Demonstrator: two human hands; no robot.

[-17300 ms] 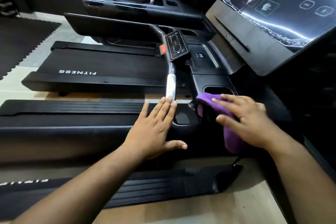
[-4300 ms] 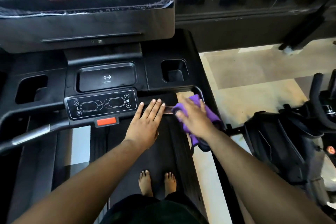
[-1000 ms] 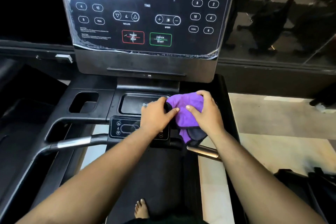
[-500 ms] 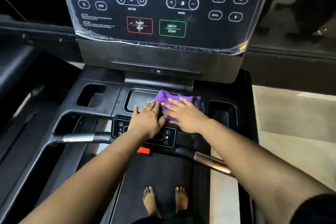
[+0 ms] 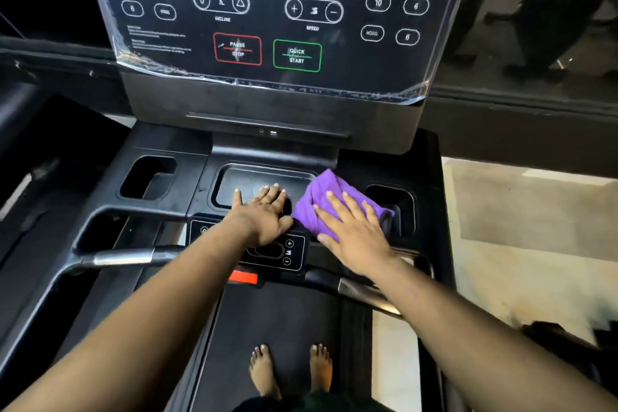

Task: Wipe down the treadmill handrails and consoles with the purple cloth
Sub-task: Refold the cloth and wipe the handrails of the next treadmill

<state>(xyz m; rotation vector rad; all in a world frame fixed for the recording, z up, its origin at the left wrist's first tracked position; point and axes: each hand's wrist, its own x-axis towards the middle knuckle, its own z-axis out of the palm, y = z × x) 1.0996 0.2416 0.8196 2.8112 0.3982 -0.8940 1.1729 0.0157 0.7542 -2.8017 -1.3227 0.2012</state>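
Pressure should stay even as the right hand [image 5: 354,227], fingers flat and spread, presses the purple cloth [image 5: 329,201] across the console deck [image 5: 384,157] between its centre tray [image 5: 247,177] and right cup holder [image 5: 398,197], while the flat, empty left hand [image 5: 264,211] braces on the tray's front edge.

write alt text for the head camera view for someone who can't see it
A person standing barefoot on a treadmill presses a purple cloth flat on the console tray with the right hand. The left hand rests flat beside it, above a small button panel. The big screen rises behind.
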